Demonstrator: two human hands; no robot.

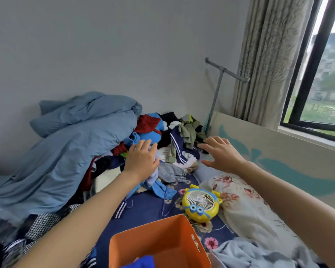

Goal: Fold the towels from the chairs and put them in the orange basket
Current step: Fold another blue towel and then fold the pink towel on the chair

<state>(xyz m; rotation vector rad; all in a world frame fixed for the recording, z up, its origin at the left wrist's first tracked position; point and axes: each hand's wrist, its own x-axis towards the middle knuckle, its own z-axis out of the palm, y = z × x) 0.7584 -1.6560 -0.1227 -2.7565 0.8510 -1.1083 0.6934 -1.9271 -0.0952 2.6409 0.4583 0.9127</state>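
Observation:
The orange basket [159, 241] stands on the bed at the bottom middle, with a blue cloth [141, 263] showing at its near edge. Both my arms reach out over the bed toward a heap of mixed clothes [174, 144]. My left hand [141, 161] is spread with straight fingers above the left part of the heap. My right hand [220, 153] hovers to the right, fingers apart and holding nothing. No chair is in view.
A bunched blue duvet [70, 144] fills the left side. A yellow cartoon fan [200, 203] lies beyond the basket, next to a floral pillow [246, 206]. A pale blue blanket [255, 254] lies at bottom right. The wall, a metal rack [219, 88], curtain and window stand behind.

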